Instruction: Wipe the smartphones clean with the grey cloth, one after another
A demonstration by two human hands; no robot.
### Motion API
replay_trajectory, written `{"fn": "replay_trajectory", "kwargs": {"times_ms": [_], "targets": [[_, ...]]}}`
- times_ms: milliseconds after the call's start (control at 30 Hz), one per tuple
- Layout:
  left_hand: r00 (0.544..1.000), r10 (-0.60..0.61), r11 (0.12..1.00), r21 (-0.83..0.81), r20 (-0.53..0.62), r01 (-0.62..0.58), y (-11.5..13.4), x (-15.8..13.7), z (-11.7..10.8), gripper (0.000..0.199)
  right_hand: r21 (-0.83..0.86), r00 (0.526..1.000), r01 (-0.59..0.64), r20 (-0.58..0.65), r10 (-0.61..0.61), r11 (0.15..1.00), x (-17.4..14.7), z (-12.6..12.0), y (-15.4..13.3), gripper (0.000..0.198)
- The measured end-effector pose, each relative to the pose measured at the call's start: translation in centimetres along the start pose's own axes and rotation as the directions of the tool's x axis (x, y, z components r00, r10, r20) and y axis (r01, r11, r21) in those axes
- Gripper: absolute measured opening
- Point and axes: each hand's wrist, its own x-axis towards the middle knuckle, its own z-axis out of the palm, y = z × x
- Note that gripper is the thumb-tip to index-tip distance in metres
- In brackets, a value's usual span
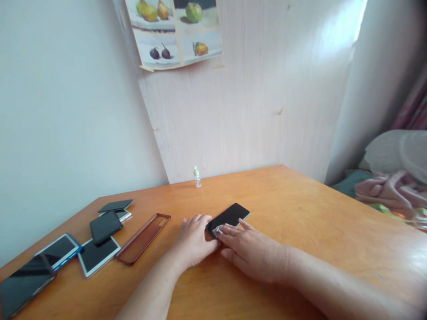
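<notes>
A black smartphone (230, 215) lies screen up on the wooden table, slanting away to the right. My left hand (196, 238) grips its near left end, with the thumb at the bottom edge and the fingers along the side. Over the lower part of the screen, my right hand (251, 251) presses a small crumpled white wipe (218, 230) under its fingertips. Most of the wipe is hidden by those fingers. Left of my left hand rests a clear reddish-brown phone case (145, 240), apart from the phone.
A small spray bottle (197, 178) stands near the table's back edge. Several devices lie at the left, among them a white-framed phone (98, 258), a black phone (106, 226), a blue-cased phone (62, 251) and a large dark tablet-like device (25, 284). Fruit pictures (176, 31) hang above.
</notes>
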Motion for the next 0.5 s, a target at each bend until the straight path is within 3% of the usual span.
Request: {"fn": "replay_trajectory", "kwargs": {"times_ms": [67, 167, 233, 300, 433, 500], "targets": [[1.0, 0.004, 1.0, -0.007, 0.006, -0.004, 0.0, 0.1, 0.0, 0.047, -0.064, 0.993, -0.12, -0.028, 0.118, 0.991, 0.2, 0.0, 1.1, 0.053], [1.0, 0.009, 1.0, -0.017, 0.005, -0.008, -0.2, 0.1, 0.2, 0.051, -0.153, 0.933, -0.359, -0.089, 0.349, 0.921, 0.7, -0.1, 3.7, 0.053], [1.0, 0.005, 1.0, -0.019, 0.001, -0.005, -0.3, 0.2, 0.3, 0.053, -0.164, 0.916, -0.401, -0.096, 0.39, 0.901, 1.0, -0.2, 4.4, 0.054], [1.0, 0.004, 1.0, -0.02, -0.003, -0.004, -0.3, 0.2, 0.4, 0.053, -0.147, 0.946, -0.322, -0.078, 0.313, 0.935, 1.0, -0.2, 3.5, 0.054], [1.0, 0.005, 1.0, -0.015, -0.02, -0.005, -0.3, 0.1, 0.4, 0.049, -0.018, 1.0, -0.011, -0.001, 0.011, 1.0, 0.4, 0.2, 0.1, 0.055], [1.0, 0.001, 1.0, -0.013, -0.02, -0.002, -0.2, 0.1, 0.3, 0.048, 0.002, 1.0, 0.01, 0.009, -0.01, 1.0, 0.3, 0.3, -0.2, 0.054]]}}
